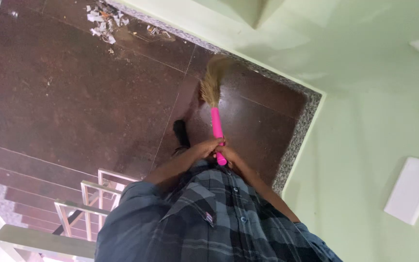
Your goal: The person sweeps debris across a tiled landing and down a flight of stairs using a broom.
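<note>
Pink broom handle (217, 131) ran straight away from both hands, bristles (211, 85) far on the brown floor (73, 87). Left hand (208, 147) and right hand (229, 156) had their fingers wrapped round its near end, touching.

- Broom (215, 104) bristle tips blurred, smeared pale against the dark floor (73, 92); exact edge of the bristles unclear.
- Lower end of the pink handle partly covered by both hands; left hand (208, 147) and right hand (230, 156) overlapping there, fingers not separable.
- Only one dark shoe (181, 135) visible, legs hidden behind the plaid shirt (209, 218).
- Shirt cut off by the bottom edge.
- Litter pile (104, 22) near the top edge too small to sort, cropped at the top.
- Stair railing (81, 208) and steps cut off at the lower left.
- White panel (411, 189) on the wall, kind not identifiable.
</note>
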